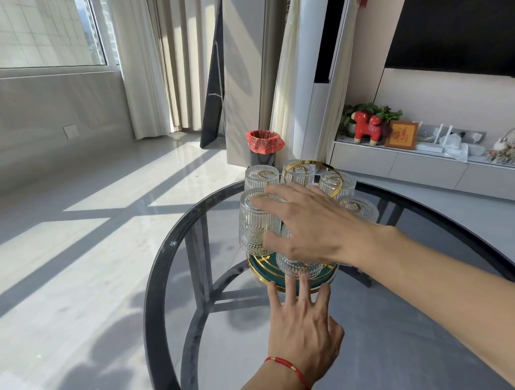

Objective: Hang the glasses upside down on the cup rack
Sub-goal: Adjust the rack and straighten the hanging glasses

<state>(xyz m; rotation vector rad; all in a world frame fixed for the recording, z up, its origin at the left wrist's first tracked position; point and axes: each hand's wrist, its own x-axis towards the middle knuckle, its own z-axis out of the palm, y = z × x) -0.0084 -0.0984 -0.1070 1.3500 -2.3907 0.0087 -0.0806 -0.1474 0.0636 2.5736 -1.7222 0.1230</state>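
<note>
A round dark-rimmed glass counter point(157, 286) carries a cup rack point(294, 276) with a green, gold-edged base and a gold ring handle at its top. Six ribbed clear glasses hang upside down around the rack. The right hand point(312, 225) reaches over the rack, fingers spread wide, thumb and fingertips touching the glass on the rack's left side point(257, 224). The left hand point(305, 330), a red string bracelet point(288, 368) on its wrist, lies flat and open just in front of the rack, fingertips touching the base rim beneath the nearest glass point(298, 266). Behind the rack, on the floor, stands a bin with a red liner point(264, 143)
</note>
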